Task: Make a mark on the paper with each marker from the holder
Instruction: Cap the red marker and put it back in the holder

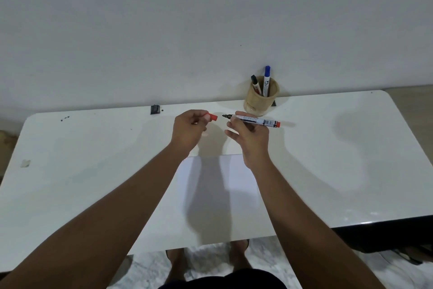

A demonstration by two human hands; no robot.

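Note:
My right hand [250, 137] grips an uncapped red marker [257, 121] held level, its dark tip pointing left and its red end to the right. My left hand [189, 129] pinches the red cap [212, 117], a short gap away from the tip. Both hands hover over the table, just beyond the far edge of the white paper [218, 185]. A tan wooden holder [261, 98] stands at the back near the wall with a blue marker [266, 80] and a black-capped marker [255, 84] upright inside.
The white table [93, 171] runs up to the wall. A small black clip [154, 109] sits at its back edge, a bit of tape [25, 163] at the left. My feet show below the near edge.

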